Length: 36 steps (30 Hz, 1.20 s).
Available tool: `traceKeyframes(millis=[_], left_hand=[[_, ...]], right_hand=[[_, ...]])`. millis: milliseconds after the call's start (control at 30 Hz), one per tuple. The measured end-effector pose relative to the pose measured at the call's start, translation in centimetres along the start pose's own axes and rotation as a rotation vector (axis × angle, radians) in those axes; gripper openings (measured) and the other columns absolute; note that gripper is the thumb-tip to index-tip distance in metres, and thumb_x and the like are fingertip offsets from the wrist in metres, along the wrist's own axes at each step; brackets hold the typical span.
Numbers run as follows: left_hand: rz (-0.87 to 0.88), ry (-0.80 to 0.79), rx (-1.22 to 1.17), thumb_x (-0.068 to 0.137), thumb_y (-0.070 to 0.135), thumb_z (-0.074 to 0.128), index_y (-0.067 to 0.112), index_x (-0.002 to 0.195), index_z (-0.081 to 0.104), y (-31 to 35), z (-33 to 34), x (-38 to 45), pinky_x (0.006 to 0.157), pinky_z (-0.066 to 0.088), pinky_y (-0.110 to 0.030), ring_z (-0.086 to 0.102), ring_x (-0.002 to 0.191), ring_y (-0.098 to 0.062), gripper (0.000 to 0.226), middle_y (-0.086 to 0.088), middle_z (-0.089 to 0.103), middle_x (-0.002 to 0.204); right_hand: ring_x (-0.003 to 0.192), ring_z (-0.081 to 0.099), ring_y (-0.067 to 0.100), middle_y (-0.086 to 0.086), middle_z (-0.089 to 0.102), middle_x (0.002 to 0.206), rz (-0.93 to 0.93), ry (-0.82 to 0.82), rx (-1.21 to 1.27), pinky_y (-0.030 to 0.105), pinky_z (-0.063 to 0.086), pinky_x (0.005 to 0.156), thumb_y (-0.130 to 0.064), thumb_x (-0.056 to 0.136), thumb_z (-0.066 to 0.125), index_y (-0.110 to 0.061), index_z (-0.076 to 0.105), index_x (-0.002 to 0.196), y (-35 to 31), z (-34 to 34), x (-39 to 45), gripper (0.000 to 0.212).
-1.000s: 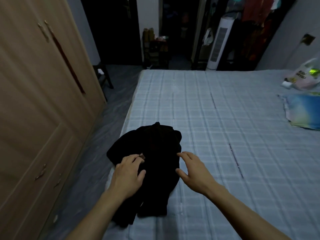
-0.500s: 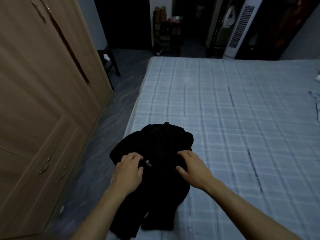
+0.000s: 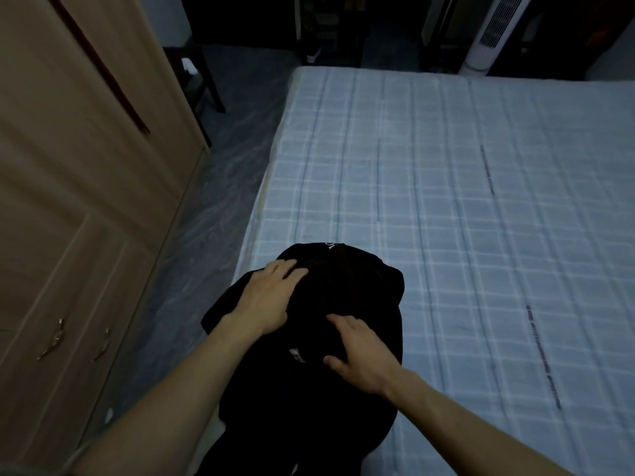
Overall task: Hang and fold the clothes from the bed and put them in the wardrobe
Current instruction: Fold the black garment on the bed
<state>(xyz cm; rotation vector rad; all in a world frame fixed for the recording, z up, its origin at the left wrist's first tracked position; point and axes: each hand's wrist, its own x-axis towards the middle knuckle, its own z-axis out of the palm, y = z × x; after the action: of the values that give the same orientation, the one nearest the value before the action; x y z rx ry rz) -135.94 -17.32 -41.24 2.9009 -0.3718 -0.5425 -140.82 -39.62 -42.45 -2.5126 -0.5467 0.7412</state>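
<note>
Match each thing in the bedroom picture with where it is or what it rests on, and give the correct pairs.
Things:
1. black garment
2. wardrobe
3. tower fan
4. left hand

Places:
A. standing past the far end of the bed
B. along the left side of the room
C. bunched at the near left corner of the bed
D. lying flat on the dark cloth

Pairs: 1-C, 2-B, 3-A, 4-D

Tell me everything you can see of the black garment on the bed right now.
The black garment is dark soft cloth, bunched in a rumpled heap at the bed's near left corner, part hanging over the edge. Small white tags show at its far edge and middle. The left hand and right hand both rest flat on it.
</note>
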Motion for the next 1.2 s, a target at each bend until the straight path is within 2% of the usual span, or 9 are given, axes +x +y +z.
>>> traceKeyframes(millis=[67,167,267,400,600,767,933,1067,1200], left_hand=[[0.042,-0.093,0.123,0.084,0.011,0.064,0.025,0.157,0.014,-1.0,0.8,1.8,0.119,0.021,-0.042,0.013,0.15,-0.027,0.089,-0.004,0.013,0.163],[0.066,-0.188,0.154,0.085,0.013,0.063,0.026,0.156,0.017,-2.3,2.3,3.1,0.114,0.029,-0.042,0.027,0.142,-0.027,0.085,-0.004,0.026,0.158],[0.089,-0.13,0.211,0.087,0.014,0.059,0.027,0.15,0.031,-2.9,3.0,3.1,0.096,0.037,-0.038,0.042,0.124,-0.025,0.07,-0.002,0.045,0.137],[0.09,-0.063,0.179,0.09,0.013,0.055,0.023,0.124,0.056,-3.5,2.9,2.2,0.085,0.04,-0.035,0.044,0.11,-0.023,0.035,-0.003,0.049,0.119],[0.081,-0.017,-0.003,0.091,0.016,0.052,0.025,0.11,0.05,-4.5,0.0,-1.3,0.075,0.05,-0.044,0.055,0.094,-0.027,0.021,-0.001,0.055,0.102],[0.171,0.163,-0.044,0.091,0.022,0.053,0.029,0.107,0.05,-3.4,-4.8,-4.9,0.075,0.05,-0.043,0.058,0.093,-0.025,0.018,0.0,0.057,0.101],[0.246,0.357,-0.107,0.087,0.035,0.038,0.028,0.102,0.052,0.2,-11.4,-8.7,0.072,0.051,-0.044,0.06,0.089,-0.025,0.022,0.001,0.058,0.098],[0.296,0.532,-0.171,0.086,0.032,0.044,0.026,0.103,0.056,3.2,-16.0,-11.9,0.075,0.051,-0.044,0.061,0.088,-0.025,0.021,0.002,0.06,0.097],[0.36,0.678,-0.25,0.086,0.026,0.049,0.021,0.101,0.059,6.2,-19.0,-15.1,0.079,0.05,-0.043,0.061,0.089,-0.022,0.019,0.003,0.061,0.096]], right_hand=[[0.131,0.04,0.024,0.005,0.04,0.147,0.017,-0.037,0.015,0.038,0.034,0.112,-0.047,0.086,0.064,-0.022,0.022,0.151,0.0,1.2,1.2,0.082],[0.129,0.04,0.025,0.005,0.041,0.145,0.046,-0.093,0.018,0.039,0.035,0.111,-0.052,0.082,0.066,-0.023,0.02,0.152,0.4,2.7,1.9,0.089],[0.132,0.038,0.025,0.005,0.038,0.148,0.035,-0.127,-0.004,0.039,0.033,0.113,-0.053,0.081,0.066,-0.023,0.019,0.152,0.8,3.5,1.9,0.091],[0.131,0.039,0.023,0.004,0.039,0.147,0.039,-0.129,0.004,0.038,0.034,0.112,-0.054,0.08,0.067,-0.023,0.029,0.148,0.9,3.4,2.0,0.085],[0.132,0.039,0.024,0.004,0.041,0.146,0.042,-0.124,0.068,0.039,0.035,0.112,-0.054,0.08,0.069,-0.023,0.032,0.148,-0.6,2.7,0.9,0.083],[0.128,0.046,0.019,0.002,0.047,0.141,0.043,-0.061,0.201,0.034,0.037,0.111,-0.052,0.076,0.074,-0.022,0.033,0.147,-2.6,0.9,-0.8,0.087],[0.115,0.055,0.011,-0.006,0.057,0.126,0.024,0.151,0.294,0.033,0.044,0.104,-0.05,0.067,0.078,-0.029,0.046,0.135,-4.2,-2.5,-3.4,0.078],[0.098,0.057,0.01,-0.006,0.061,0.11,0.039,0.449,0.227,0.025,0.044,0.084,-0.03,0.074,0.076,-0.025,0.056,0.119,-4.7,-5.9,-6.9,0.05],[0.077,0.058,0.022,-0.002,0.059,0.087,0.063,0.655,0.0,0.035,0.043,0.065,-0.023,0.079,0.067,-0.019,0.055,0.094,-4.2,-8.9,-11.3,0.019]])
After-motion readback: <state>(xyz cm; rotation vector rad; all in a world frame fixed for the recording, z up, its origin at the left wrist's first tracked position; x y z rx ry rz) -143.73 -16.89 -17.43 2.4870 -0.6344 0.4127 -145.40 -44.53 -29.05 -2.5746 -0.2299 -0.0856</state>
